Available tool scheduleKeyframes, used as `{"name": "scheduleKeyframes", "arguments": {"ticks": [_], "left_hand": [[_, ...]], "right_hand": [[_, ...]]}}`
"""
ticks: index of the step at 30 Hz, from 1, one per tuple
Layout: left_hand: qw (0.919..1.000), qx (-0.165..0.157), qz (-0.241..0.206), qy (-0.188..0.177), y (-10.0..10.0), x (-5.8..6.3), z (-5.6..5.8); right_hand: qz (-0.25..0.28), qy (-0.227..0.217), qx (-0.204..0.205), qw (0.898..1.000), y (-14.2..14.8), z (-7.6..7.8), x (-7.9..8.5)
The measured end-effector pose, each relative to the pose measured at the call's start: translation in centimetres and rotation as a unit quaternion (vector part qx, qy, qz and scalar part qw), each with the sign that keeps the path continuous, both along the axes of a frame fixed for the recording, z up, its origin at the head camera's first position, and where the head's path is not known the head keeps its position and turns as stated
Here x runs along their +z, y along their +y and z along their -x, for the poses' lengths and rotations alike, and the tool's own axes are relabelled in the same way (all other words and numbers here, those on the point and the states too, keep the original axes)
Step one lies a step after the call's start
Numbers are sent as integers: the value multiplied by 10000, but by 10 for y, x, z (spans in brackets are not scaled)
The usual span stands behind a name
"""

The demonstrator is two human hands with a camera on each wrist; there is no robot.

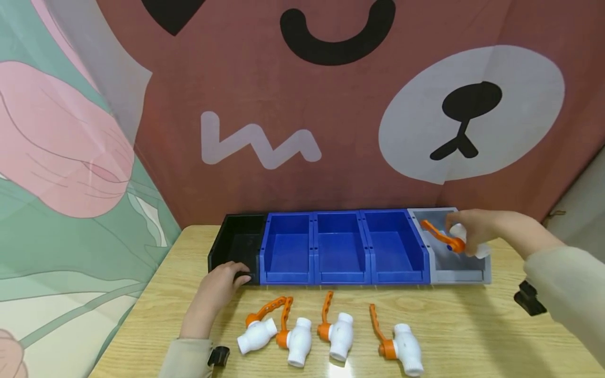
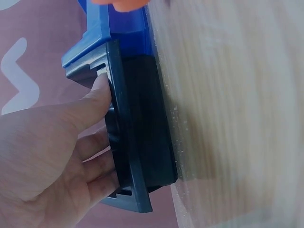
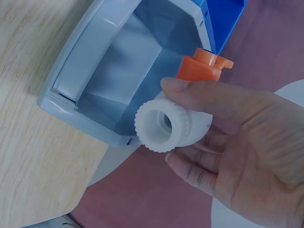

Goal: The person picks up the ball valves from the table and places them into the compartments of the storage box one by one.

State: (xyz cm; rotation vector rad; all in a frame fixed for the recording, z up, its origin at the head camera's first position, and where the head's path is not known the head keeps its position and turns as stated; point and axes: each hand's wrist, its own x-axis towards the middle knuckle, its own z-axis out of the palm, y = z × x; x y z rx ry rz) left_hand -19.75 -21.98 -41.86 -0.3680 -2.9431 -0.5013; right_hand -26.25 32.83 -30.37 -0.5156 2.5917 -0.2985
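Note:
In my right hand (image 1: 477,229) I hold a white plastic ball valve (image 3: 164,123) with an orange handle, above the grey bin (image 1: 456,275) at the row's right end. The thumb lies along the valve's body and the fingers come round its other side; its open threaded end faces the right wrist camera. My left hand (image 1: 219,289) rests at the front of the black bin (image 2: 147,123) at the left end. Its thumb touches the front rim, and the other fingers reach behind that rim, partly hidden.
Three blue bins (image 1: 337,278) stand side by side between the black and grey ones. Several more orange-handled white valves (image 1: 300,341) lie on the wooden table (image 1: 472,336) in front of the row. A printed cloth (image 1: 331,178) hangs behind the bins.

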Motion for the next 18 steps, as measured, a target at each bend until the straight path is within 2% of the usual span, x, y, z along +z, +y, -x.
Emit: {"name": "scheduleKeyframes", "arguments": {"ticks": [8,18], "left_hand": [[10000,3,-7,10,-2,-1,-1],[10000,23,-39,-1,-5,-2,-2]], "right_hand": [[-143,277,-249,9992,0,13,-5],[-147,80,-495,9986,-4,23,-17]]}}
